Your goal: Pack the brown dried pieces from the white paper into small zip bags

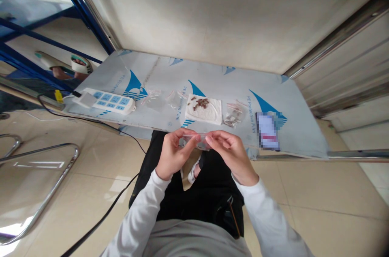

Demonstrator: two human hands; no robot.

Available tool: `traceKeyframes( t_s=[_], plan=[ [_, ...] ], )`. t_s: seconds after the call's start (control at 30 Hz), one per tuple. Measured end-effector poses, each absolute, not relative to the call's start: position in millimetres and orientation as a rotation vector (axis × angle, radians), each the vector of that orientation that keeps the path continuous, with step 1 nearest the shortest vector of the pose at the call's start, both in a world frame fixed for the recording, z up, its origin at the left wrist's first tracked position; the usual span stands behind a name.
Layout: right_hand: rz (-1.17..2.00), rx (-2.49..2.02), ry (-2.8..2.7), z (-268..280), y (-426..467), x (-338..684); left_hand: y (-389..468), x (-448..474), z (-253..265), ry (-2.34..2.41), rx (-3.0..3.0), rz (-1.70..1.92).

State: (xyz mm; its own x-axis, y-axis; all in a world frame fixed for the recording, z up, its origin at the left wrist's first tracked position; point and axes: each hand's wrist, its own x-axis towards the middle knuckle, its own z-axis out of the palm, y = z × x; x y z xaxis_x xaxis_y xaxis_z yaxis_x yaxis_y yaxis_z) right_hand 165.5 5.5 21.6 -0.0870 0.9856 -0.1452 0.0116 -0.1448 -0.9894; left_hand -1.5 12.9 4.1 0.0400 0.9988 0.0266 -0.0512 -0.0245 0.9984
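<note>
Between my two hands, just off the table's front edge, hangs a small clear zip bag (202, 144). My left hand (180, 148) pinches its top edge between thumb and fingers. On the other side my right hand (228, 147) pinches the same edge close to the left thumb. What the bag holds, if anything, I cannot make out. Beyond the hands, a white folded cloth or tissue (209, 117) lies on the table, with a small heap of brown bits (201, 103) on it. To its right rests another zip bag (234, 116) with dark contents.
Several clear bags (153, 99) lie left of the cloth. A white power strip (114, 102) sits at the table's left end, its black cable (91, 119) running off the edge. A phone (268, 131) lies at right on the film-covered table (300, 127). Another person's feet (79, 68) show at far left.
</note>
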Motion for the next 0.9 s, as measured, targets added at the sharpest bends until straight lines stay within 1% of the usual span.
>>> traceKeyframes(
  t_s=[0.27,0.53,0.63,0.77,0.9],
  plan=[
    [1.259,-1.292,-1.343,18.1,0.9,166.9,13.0,-1.5,6.5,1.095,1.173,1.101],
    [1.364,-1.271,-1.263,15.5,0.4,163.9,10.2,-0.5,6.5,1.079,1.24,1.108],
    [1.349,-1.273,-1.28,14.9,2.6,165.1,9.8,0.1,1.8,1.053,1.213,1.083],
    [1.27,-1.311,-1.312,11.4,4.4,165.9,10.9,0.7,-7.4,1.127,1.139,1.142],
    [1.337,-1.274,-1.275,8.9,5.5,166.1,14.9,0.2,-9.3,1.14,1.186,1.148]
  ],
)
